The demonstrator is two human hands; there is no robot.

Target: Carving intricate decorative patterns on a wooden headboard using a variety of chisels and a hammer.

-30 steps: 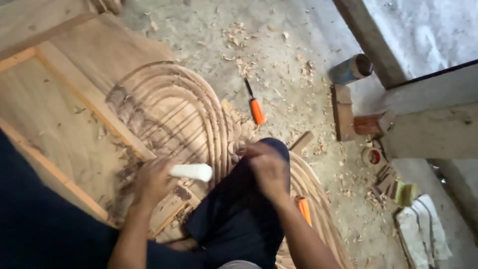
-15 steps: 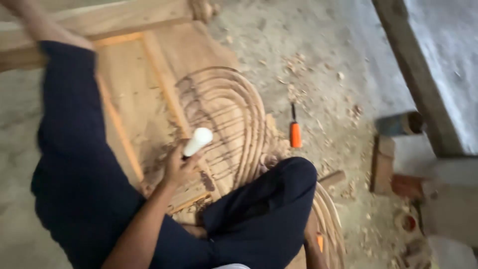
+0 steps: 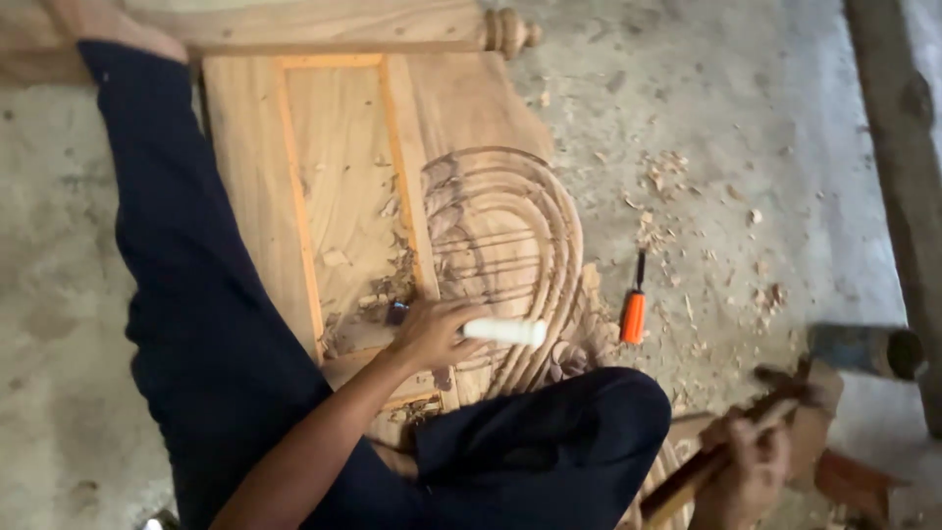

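My left hand (image 3: 432,334) grips a white-handled chisel (image 3: 505,332) that lies across the carved arches of a wooden panel (image 3: 343,196) on the floor. At the lower right my right hand (image 3: 751,471) is closed around the handle of a wooden mallet (image 3: 775,402), lifted off the floor beside my knee. My legs in dark trousers (image 3: 196,294) stretch over the panel; one bent knee (image 3: 589,422) hides the lower end of the carving.
An orange-handled chisel (image 3: 635,312) lies on the concrete just right of the panel, among wood chips (image 3: 677,196). A turned wooden post (image 3: 392,25) runs along the top. A wooden beam (image 3: 898,147) and a dark can (image 3: 868,348) stand at the right.
The view has swung left and up over the panel. My right hand has left my knee and now holds the mallet at the lower right. My left hand keeps the white-handled chisel.
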